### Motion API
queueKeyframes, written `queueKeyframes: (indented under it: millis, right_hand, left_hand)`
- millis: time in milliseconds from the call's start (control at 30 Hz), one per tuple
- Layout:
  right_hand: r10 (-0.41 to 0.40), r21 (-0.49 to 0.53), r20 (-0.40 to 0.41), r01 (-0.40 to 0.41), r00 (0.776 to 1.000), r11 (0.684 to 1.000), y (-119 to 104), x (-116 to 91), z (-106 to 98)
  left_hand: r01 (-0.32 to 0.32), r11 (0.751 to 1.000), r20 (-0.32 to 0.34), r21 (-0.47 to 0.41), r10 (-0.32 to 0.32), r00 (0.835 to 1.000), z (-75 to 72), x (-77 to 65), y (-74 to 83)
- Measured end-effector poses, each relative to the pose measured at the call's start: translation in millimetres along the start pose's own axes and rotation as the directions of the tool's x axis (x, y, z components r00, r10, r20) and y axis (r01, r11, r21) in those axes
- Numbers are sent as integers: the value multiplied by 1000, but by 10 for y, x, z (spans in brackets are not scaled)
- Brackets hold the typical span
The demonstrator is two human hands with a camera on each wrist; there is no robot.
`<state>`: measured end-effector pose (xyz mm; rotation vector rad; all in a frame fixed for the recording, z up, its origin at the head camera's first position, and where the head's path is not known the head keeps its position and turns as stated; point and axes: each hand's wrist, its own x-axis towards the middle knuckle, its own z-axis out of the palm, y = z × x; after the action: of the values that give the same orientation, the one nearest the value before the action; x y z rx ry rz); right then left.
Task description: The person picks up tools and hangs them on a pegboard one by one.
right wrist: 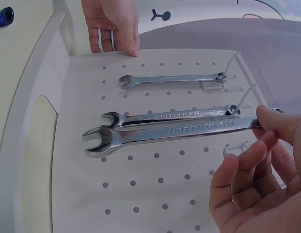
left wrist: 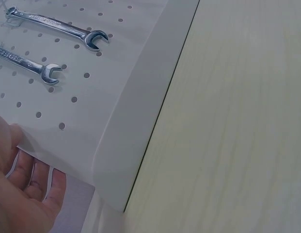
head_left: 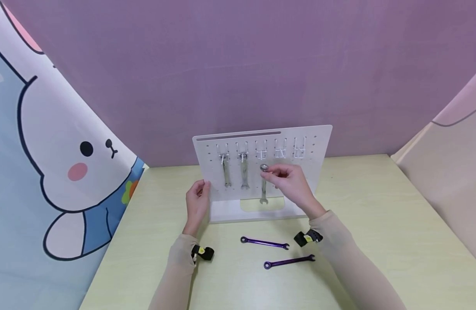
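A silver combination wrench is pinched near its ring end between the thumb and fingers of my right hand. It hangs ring end up, open jaw down, before a white pegboard, just under the middle hook. My left hand grips the board's left edge, thumb on the front and fingers behind. Two other silver wrenches hang from the two leftmost hooks: one outermost and one beside it. In the right wrist view the held wrench lies close alongside the nearer hung one.
Two purple wrenches lie on the pale wooden table before the board: an upper one and a lower one. Two bare wire hooks, one fourth and one fifth, stick out at the board's right. A purple cloth backdrop stands behind.
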<state>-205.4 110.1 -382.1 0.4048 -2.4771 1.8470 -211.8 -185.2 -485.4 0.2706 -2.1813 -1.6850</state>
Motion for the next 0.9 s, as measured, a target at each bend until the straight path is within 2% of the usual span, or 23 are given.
queueKeyframes:
  millis: [900]
  right_hand:
    - [-15,-9,-8,15,1000,1000,-103,94,27]
  left_hand:
    - [-9,1000,-3,6,9,1000,-14,6,-25]
